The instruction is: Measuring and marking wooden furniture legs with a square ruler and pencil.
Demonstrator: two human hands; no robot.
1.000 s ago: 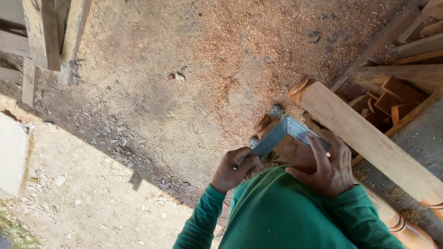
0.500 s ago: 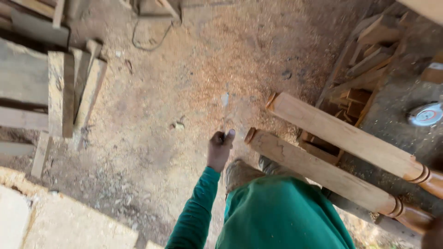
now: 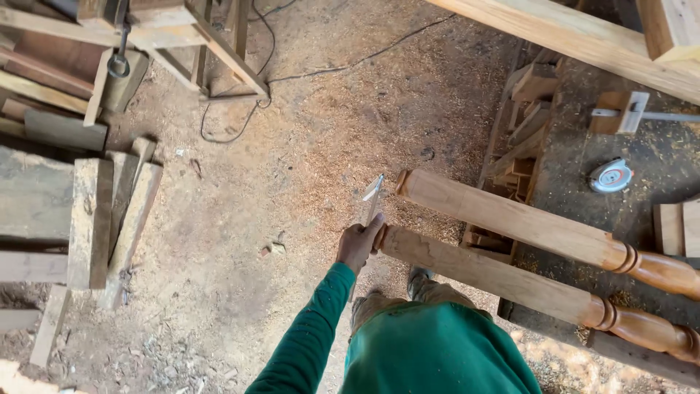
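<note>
The left hand [image 3: 359, 244] is closed around a thin metal tool [image 3: 372, 198], seemingly a chisel or blade, held at the square end of the nearer turned wooden post [image 3: 496, 273]; the right hand is out of view, so its state cannot be told; the tool's long axis runs nearly upright in the picture, tip pointing away from the body; both posts [image 3: 525, 222] lie on the worktop [image 3: 583, 146], ends jutting left over the sawdust floor [image 3: 306, 131]; the work looks like trimming the post end, calling next for a steadied, careful stroke.
</note>
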